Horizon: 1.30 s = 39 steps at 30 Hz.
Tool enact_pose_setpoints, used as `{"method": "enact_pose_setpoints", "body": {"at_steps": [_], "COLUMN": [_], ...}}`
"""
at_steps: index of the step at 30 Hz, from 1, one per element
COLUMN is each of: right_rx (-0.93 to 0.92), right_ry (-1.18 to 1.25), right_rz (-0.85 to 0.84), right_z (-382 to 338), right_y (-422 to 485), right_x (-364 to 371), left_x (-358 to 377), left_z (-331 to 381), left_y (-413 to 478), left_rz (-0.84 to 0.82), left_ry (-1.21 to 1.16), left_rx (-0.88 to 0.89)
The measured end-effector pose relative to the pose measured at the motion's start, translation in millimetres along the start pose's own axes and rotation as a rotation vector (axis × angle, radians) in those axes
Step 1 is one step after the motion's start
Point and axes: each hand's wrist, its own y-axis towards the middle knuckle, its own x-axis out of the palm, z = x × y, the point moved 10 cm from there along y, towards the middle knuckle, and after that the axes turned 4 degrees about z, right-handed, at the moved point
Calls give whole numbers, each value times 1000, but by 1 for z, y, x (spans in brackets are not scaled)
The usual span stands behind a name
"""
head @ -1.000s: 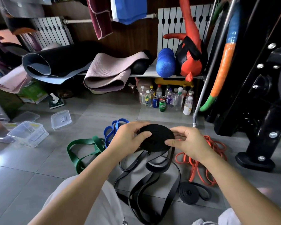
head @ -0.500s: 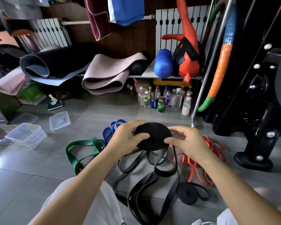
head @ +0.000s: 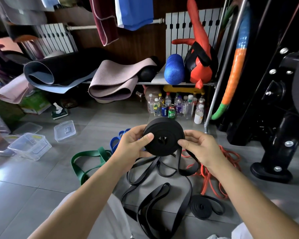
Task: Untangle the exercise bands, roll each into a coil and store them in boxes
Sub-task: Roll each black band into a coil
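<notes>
A thick black band coil (head: pixel 163 136) is held up between both hands, its flat face turned toward me. My left hand (head: pixel 134 146) grips its left side, thumb on the face. My right hand (head: pixel 199 147) pinches the right edge where the band's loose tail drops to the floor. Loose black bands (head: pixel 155 195) lie tangled below. A small black coil (head: pixel 201 207) lies at the lower right. A green band (head: pixel 86 161), a blue band (head: pixel 116 140) and an orange band (head: pixel 212 171) lie on the tiles.
Clear plastic boxes (head: pixel 30 146) and lids (head: pixel 65 130) sit at the left on the floor. Bottles and cans (head: pixel 176 107) stand under a shelf with rolled mats (head: pixel 110 80) and a blue roller (head: pixel 173 69). A black machine base (head: pixel 273 169) stands at the right.
Both hands have lifted the black coil and tilted it up, so its flat face and centre hole now show. The coil looks a little thicker.
</notes>
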Motion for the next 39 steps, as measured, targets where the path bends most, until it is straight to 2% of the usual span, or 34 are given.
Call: {"method": "enact_pose_setpoints", "body": {"at_steps": [3, 5, 8, 10, 12, 14, 17, 20, 23, 30, 32, 35, 37, 39], "right_rx": [-30, -47, -87, -122, -149, -173, -149, -75, -84, -45, -58, -93, -111, -116], "right_ry": [-36, -89, -311, -469, -571, -590, -509, -373, -327, -262, -336, -583, -706, -738], "right_rz": [-12, -10, -16, -46, -66, -89, -109, -90, -56, -32, -35, -67, -83, -85], "right_z": [-4, -6, -9, -10, -12, -15, -17, -16, -18, -7, -9, -11, -12, -13], "right_y": [-1, -2, -3, -7, -11, -13, -12, -9, -6, -7, -9, -12, -13, -15], "right_x": [2, 1, 2, 7, 13, 17, 15, 6, -3, -1, 1, 5, 8, 9], "left_x": [3, 0, 9, 33, 52, 57, 49, 33, 16, 10, 16, 21, 27, 38], "left_z": [-9, -4, 14, 28, 30, 29, 25, 32, 38, 32, 26, 14, 13, 14], "left_y": [3, 5, -1, -17, -29, -29, -22, -14, -9, -4, -5, -7, -11, -16], "left_rz": [2, 40, 70, -4, -94, -119, -102, -22, 72, 65, 25, 15, -10, -66], "left_ry": [55, 385, 969, 1166, 1289, 1282, 1129, 959, 816, 522, 601, 914, 1103, 1181], "left_rx": [-44, 33, 307, 576, 725, 704, 600, 565, 502, 371, 361, 345, 413, 491]}}
